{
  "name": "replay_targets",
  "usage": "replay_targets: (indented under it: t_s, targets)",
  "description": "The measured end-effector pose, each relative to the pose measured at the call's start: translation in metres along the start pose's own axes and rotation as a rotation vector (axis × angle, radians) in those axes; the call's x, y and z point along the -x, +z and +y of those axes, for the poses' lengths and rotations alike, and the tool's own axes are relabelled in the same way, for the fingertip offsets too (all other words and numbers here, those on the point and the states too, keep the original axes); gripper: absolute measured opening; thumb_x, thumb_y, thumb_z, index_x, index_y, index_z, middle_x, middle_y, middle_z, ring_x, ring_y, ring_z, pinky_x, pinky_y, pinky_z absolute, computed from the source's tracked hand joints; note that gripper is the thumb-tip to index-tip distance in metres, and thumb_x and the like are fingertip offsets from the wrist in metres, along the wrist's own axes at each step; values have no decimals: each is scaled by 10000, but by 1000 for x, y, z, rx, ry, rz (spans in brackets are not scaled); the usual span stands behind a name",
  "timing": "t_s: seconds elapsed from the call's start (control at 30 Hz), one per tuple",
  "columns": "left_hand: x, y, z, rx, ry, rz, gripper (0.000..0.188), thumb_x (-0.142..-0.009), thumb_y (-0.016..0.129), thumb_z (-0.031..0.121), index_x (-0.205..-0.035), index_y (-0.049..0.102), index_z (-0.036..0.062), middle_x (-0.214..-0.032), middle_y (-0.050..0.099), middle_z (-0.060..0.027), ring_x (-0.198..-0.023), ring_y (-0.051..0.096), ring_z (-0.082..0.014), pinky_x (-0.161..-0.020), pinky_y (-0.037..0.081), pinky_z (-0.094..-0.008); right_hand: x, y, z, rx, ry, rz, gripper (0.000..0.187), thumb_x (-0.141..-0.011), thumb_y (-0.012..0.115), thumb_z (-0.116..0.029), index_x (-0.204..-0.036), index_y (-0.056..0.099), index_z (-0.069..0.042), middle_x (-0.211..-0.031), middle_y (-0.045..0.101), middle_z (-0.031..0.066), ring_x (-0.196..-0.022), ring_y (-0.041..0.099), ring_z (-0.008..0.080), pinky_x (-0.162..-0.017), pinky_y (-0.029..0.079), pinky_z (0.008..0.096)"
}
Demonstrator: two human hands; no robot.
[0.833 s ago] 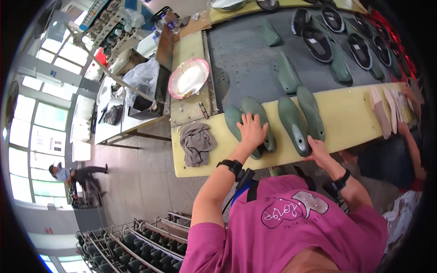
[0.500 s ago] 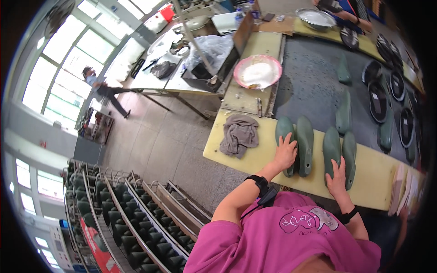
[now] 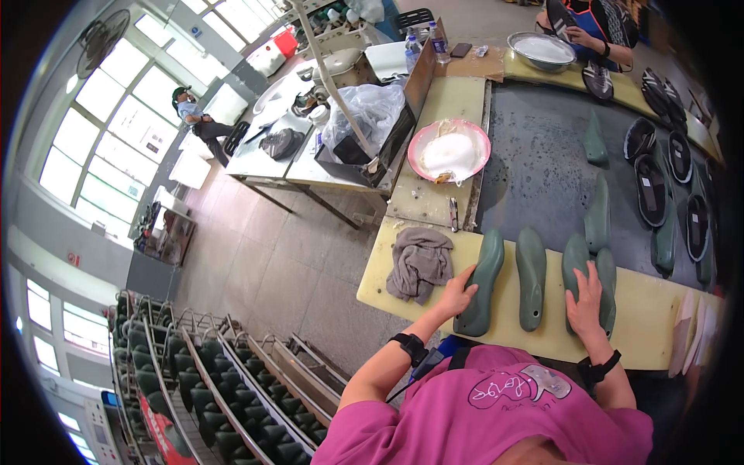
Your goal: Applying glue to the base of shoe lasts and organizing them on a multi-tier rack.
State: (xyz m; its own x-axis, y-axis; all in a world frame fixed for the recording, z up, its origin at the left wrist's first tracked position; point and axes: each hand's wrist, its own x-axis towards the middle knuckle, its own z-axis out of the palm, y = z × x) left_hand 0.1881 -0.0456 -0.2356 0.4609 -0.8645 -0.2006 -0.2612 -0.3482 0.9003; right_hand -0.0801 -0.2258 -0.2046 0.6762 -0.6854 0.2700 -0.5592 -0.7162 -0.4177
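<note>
Now the left hand (image 3: 456,296) lies with fingers spread on the heel end of the leftmost green shoe last (image 3: 482,280), and the right hand (image 3: 585,298) rests flat and open on a pair of lasts (image 3: 589,267) farther right, all on the yellow table (image 3: 659,310). A fourth last (image 3: 532,277) lies untouched between them. Judging by this, the lasts are being lined up; closing the fingers around one would come next.

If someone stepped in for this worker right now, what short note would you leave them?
Left hand: flat against the side of the leftmost green shoe last.
Right hand: resting on the right pair of lasts.
A fourth last lies between them, all on the yellow bench edge. Grey rag beside the left hand.
Done: four lasts lie side by side. Left: more lasts and soles wait on the dark mat.
</note>
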Motion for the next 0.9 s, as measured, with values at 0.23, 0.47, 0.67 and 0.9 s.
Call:
replay_targets:
  t_s: [0.23, 0.47, 0.67, 0.9]
  targets:
    - [-32, 24, 9, -381, 19, 43, 796, -678, 712, 348, -1274, 353, -38, -1091, 508, -272, -968, 539, -410, -830, 455, -413, -20, 62, -76, -153, -91, -206, 424, -730, 620, -93, -1127, 508, 3, -1314, 340, 246, -1242, 308, 427, -1018, 281, 467]
    - [-39, 21, -21, -196, 149, -75, 784, -698, 697, 347, -1260, 353, -78, -1110, 520, -271, -987, 529, -420, -871, 428, -422, -20, 74, -75, -267, 65, -162, 264, -698, 511, 94, -947, 562, 22, -1303, 366, 231, -1238, 322, 440, -1015, 304, 453]
    - [-34, 33, -21, -263, 235, 91, 737, -669, 711, 303, -1200, 367, -78, -968, 541, -258, -926, 535, -401, -799, 440, -443, -19, 70, -80, -260, 83, -163, 233, -698, 502, 95, -906, 575, 22, -1310, 363, 238, -1241, 322, 439, -1019, 296, 458]
    - [-47, 49, 12, -365, 31, 135, 533, -631, 725, 283, -982, 454, -13, -919, 565, -225, -876, 556, -390, -768, 445, -456, -16, 88, -65, -298, 14, -63, 260, -661, 482, 93, -880, 598, 12, -1290, 382, 245, -1223, 329, 451, -1016, 295, 469]
